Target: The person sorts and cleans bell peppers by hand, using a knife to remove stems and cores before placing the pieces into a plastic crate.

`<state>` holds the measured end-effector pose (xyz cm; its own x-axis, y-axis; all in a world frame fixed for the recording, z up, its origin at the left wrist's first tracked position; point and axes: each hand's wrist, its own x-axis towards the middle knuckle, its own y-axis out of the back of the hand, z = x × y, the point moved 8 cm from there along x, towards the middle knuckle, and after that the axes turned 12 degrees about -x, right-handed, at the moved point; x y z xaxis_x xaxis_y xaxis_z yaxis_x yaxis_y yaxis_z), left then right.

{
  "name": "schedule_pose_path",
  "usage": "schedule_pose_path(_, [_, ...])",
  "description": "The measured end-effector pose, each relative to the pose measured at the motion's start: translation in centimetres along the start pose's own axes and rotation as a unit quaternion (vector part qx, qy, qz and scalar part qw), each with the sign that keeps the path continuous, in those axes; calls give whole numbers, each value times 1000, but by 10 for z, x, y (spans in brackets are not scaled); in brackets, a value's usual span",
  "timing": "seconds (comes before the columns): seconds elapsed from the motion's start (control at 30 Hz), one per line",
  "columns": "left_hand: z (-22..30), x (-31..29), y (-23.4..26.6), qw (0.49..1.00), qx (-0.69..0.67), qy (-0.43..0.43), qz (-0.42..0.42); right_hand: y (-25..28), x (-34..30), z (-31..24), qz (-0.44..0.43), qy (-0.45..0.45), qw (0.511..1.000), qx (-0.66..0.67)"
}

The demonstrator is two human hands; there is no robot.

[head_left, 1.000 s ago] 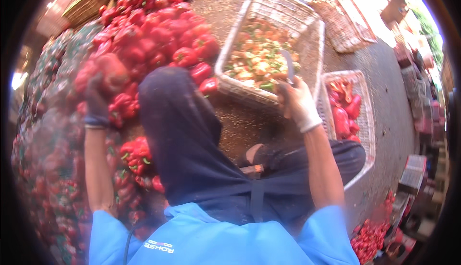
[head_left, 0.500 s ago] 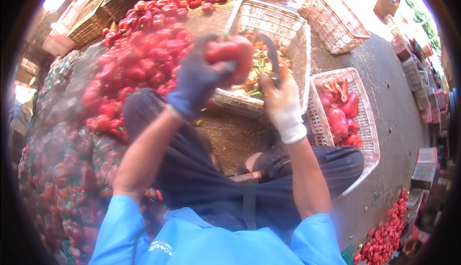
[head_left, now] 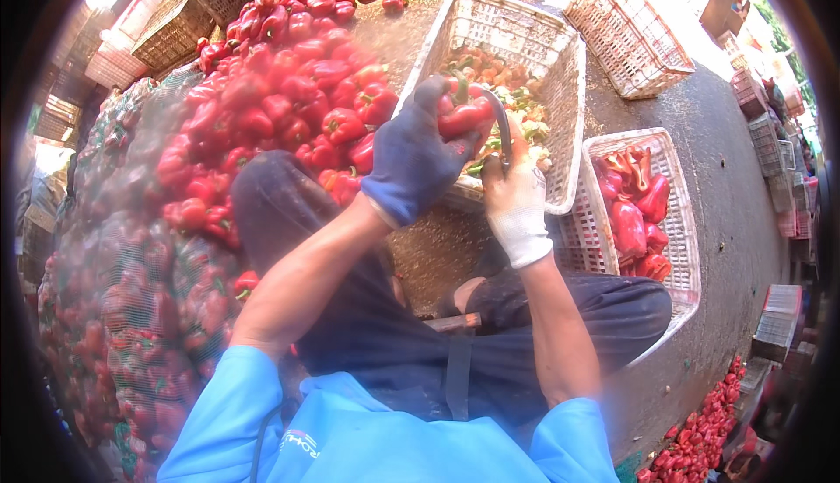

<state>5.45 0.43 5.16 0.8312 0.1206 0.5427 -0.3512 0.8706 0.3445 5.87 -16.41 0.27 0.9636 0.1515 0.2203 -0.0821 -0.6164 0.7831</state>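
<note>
I am gripping a red bell pepper [head_left: 462, 118] in my blue-gloved left hand [head_left: 411, 164], fingers wrapped tight around it, just above the near rim of the white basket of pepper scraps [head_left: 560, 89]. My white-gloved right hand [head_left: 516, 199] is clamping its fingers on a curved knife [head_left: 502, 124], the blade pressing against the pepper. The heap of red peppers [head_left: 280, 89] is lying left of my fingers, and a basket of cut peppers [head_left: 678, 220] right of them.

Glossy red pepper [head_left: 461, 117], matt blue cloth glove [head_left: 413, 161], white plastic lattice basket [head_left: 560, 63].
</note>
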Motion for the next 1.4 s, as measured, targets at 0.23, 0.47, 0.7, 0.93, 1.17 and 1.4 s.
schedule_pose_path(0.23, [9,9,5,998,11,-56,28,-19,15,-4,-6,3,1000,-8])
schedule_pose_path(0.47, [-96,33,32,882,-380,252,115,-36,-43,21,-59,38,993,-93])
schedule_pose_path(0.7, [-76,11,3,890,-358,283,10,13,23,24,-42,17,977,210])
schedule_pose_path(0.93, [-49,0,-9,923,-270,232,-143,18,37,-15,-124,72,933,330])
schedule_pose_path(1.17, [-26,-1,-10,892,-351,242,-151,48,34,-41,-103,231,939,234])
schedule_pose_path(1.4, [-11,-4,-14,847,-454,230,-156,29,37,-10,-215,-48,825,520])
